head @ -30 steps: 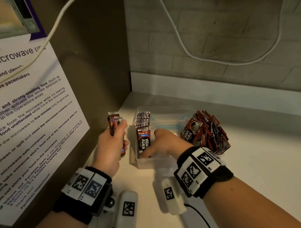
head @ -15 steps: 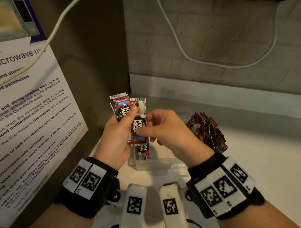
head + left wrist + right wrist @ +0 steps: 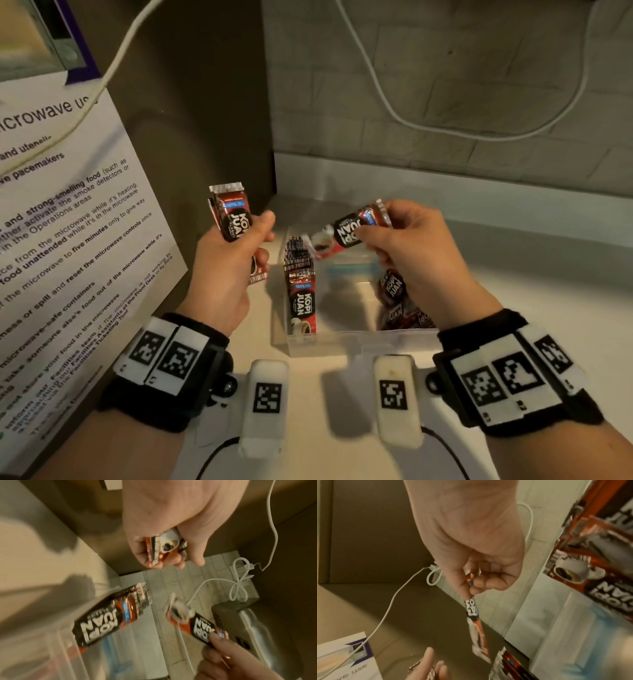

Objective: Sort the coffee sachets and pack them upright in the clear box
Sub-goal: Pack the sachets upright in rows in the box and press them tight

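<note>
Packed: I count one short row (image 3: pixel 298 274) upright at the clear box's (image 3: pixel 346 337) left wall.
Left hand (image 3: pixel 226 274): grips small stack (image 3: pixel 230 216).
Right hand (image 3: pixel 407 253): pinches one sachet (image 3: pixel 349 228).
Left: loose pile (image 3: pixel 400 301) unsorted.

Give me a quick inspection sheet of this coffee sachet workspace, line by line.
Surface: pale counter, lit.
Job's things: clear box holds an upright row of sachets at its left wall; loose pile beside the box.
Clutter: nothing seen.
Hands: left hand grips a small stack; right hand pinches one sachet above the box.
Cables: white cable on the wall.
Surroundings: microwave notice at left.
</note>
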